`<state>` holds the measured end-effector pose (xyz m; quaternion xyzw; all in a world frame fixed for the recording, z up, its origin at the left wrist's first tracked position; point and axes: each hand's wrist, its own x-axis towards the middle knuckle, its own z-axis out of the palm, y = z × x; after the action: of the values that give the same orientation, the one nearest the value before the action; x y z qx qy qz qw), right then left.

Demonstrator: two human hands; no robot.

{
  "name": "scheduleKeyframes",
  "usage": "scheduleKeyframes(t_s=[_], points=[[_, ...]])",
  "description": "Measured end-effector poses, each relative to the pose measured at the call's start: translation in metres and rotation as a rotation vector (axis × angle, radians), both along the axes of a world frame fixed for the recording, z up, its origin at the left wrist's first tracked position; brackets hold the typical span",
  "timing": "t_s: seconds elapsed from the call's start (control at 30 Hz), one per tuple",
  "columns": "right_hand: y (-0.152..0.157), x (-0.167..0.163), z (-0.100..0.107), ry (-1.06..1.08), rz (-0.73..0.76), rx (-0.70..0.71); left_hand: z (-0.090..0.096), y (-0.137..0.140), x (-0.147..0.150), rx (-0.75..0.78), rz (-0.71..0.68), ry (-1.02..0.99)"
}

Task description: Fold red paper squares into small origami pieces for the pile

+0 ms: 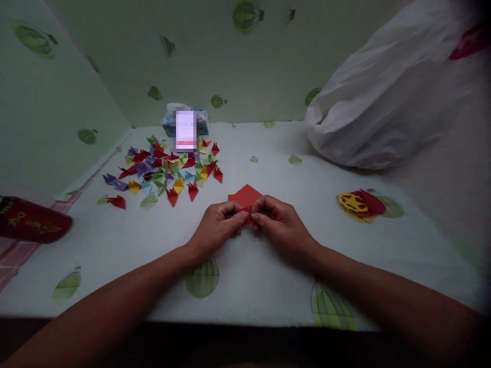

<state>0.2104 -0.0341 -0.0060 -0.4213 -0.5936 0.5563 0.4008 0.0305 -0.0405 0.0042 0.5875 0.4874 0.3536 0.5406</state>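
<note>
A folded piece of red origami paper point(246, 194) is held between my two hands at the middle of the table. My left hand point(220, 223) pinches its near left part with thumb and fingers. On the other side, my right hand point(279, 220) grips the near right part, its thumb and fingertips close to the left thumb. The paper's far end points away from me; its near part is mostly covered by my fingers. Beyond my left hand lies a spread of small folded paper cranes point(178, 185) in red, yellow, green, blue and purple.
A lit phone point(186, 129) leans against a tissue box point(203, 122) behind the cranes. A white plastic bag point(356, 107) bulges at the back right. Yellow and red cut-out pieces point(353, 203) lie at the right. A dark red cylindrical object point(36, 221) is at the left edge.
</note>
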Motion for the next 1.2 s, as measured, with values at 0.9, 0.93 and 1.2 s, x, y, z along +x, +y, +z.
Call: scheduleKeyframes(t_s=[0.9, 0.93, 1.2], points=[[-0.002, 0.001, 0.005, 0.186, 0.041, -0.093, -0.002, -0.007, 0.003, 0.065, 0.022, 0.064], [-0.001, 0.001, 0.004, 0.2, 0.051, -0.107, -0.002, -0.007, 0.003, 0.058, 0.021, 0.056], [0.002, 0.002, -0.004, 0.363, 0.127, -0.28, -0.004, -0.003, -0.002, 0.013, -0.031, -0.1]])
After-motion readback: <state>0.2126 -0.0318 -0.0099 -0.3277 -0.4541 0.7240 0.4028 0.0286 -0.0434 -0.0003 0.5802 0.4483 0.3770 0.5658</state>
